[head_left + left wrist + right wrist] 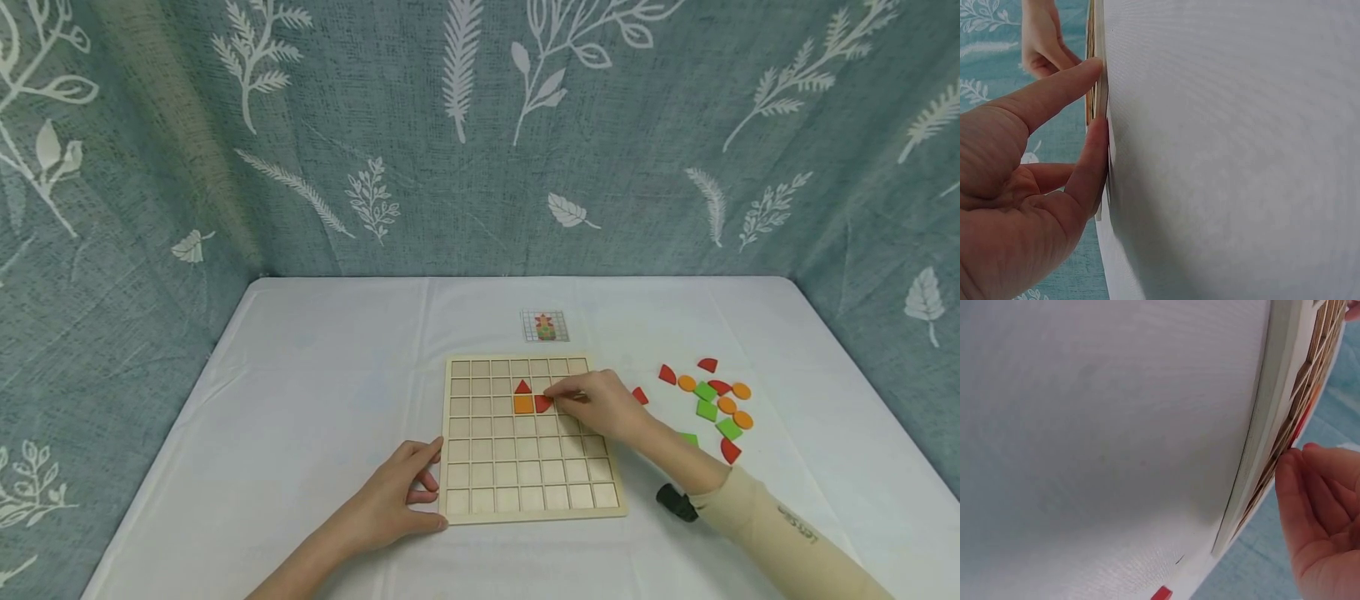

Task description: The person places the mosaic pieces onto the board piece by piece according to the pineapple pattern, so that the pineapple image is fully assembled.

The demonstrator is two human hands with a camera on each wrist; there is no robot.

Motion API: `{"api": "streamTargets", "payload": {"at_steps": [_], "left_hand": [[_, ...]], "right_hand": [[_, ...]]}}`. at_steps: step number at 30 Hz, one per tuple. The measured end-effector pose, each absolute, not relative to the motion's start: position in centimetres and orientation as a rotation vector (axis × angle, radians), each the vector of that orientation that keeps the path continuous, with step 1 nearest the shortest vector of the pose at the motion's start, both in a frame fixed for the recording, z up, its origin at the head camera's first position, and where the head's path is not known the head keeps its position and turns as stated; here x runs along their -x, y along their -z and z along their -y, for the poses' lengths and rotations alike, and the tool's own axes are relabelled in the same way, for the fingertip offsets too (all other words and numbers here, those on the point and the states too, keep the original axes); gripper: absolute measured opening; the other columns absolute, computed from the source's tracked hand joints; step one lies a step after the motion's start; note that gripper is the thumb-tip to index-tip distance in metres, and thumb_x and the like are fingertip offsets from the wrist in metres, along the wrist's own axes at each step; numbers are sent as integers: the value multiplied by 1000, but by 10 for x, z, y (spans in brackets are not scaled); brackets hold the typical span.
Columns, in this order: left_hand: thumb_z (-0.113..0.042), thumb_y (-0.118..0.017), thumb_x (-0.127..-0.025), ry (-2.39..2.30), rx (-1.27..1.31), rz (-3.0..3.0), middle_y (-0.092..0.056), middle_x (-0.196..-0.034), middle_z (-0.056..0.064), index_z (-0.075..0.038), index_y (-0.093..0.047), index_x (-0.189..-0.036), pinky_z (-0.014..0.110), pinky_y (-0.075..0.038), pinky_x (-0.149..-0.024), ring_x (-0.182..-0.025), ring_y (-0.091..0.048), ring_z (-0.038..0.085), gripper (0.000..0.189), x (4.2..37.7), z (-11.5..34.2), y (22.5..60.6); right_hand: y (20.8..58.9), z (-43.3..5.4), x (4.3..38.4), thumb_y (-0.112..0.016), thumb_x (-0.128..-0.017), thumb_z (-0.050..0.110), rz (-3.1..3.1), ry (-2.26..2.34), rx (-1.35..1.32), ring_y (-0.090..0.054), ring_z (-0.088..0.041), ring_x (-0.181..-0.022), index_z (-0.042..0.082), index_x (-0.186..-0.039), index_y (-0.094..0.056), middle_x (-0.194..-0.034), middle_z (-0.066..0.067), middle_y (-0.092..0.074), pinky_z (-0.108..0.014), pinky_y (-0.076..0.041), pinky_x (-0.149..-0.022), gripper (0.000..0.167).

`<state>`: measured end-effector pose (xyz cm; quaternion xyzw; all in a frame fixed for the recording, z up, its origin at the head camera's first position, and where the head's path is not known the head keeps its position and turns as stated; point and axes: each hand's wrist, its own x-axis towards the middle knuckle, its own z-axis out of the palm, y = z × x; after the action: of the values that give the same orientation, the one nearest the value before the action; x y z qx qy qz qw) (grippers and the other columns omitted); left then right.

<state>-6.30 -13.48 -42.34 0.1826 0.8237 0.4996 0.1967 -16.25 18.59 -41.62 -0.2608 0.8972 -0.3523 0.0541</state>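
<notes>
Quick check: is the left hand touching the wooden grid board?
Touching. The left wrist view shows it: the left hand has fingertips resting against the side edge of the wooden grid board, no gap between.

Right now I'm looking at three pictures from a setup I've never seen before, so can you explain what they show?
There's no robot here, just a person using two bare hands. The wide picture comes from a camera worn on the head, looking forward and down. The other two come from a camera on each wrist.

On the white cloth lies a wooden grid board. It holds an orange square, a red triangle and a red piece. Beyond it is a small picture card; to the right are loose green, orange and red shapes.

The left hand touches the board's left edge. The right hand has its fingertips at the red piece; whether they pinch it, I can't tell.
</notes>
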Motion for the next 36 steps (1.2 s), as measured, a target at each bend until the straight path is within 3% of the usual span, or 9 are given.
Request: {"api": "streamTargets", "payload": {"at_steps": [8, 14, 22, 26, 36], "left_hand": [[-3, -82, -75, -1407, -491, -2296, -41, -126, 14, 7, -25, -150, 21, -54, -90, -98, -53, 19, 95, 63, 134, 423], [-1, -83, -74, -1431, -503, -2284, -41, -126, 15, 8, -25, -150, 20, -54, -90, -98, -52, 19, 96, 64, 135, 423], [1, -84, -72, -1476, -513, -2255, -41, -126, 17, 11, -24, -149, 23, -55, -89, -98, -51, 21, 98, 64, 137, 425], [1, -84, -72, -1466, -513, -2263, -41, -126, 17, 11, -24, -148, 23, -55, -89, -98, -51, 22, 97, 64, 136, 424], [-1, -83, -73, -1430, -506, -2288, -41, -126, 16, 9, -25, -149, 20, -54, -89, -98, -52, 20, 96, 65, 135, 425]], "right_hand": [[410, -194, 162, -63, -92, 1, -2788, 1075, 754, -67, -26, -99, 1, -109, -73, -107, -11, -71, -30, -61, -78, 20], [404, -216, 163, -64, -93, 8, -2897, 1060, 588, -67, -25, -95, 4, -109, -73, -105, -8, -71, -33, -61, -75, 19], [402, -260, 166, -68, -90, 9, -3019, 1031, 428, -67, -24, -81, 4, -110, -72, -97, -9, -72, -27, -55, -59, 21], [397, -279, 166, -68, -91, 13, -3025, 962, 291, -63, -27, -89, 4, -114, -70, -99, -10, -70, -29, -51, -63, 25], [400, -313, 166, -69, -91, 18, -2981, 886, 126, -58, -34, -100, -1, -120, -63, -111, -20, -64, -39, -58, -72, 35]]}}
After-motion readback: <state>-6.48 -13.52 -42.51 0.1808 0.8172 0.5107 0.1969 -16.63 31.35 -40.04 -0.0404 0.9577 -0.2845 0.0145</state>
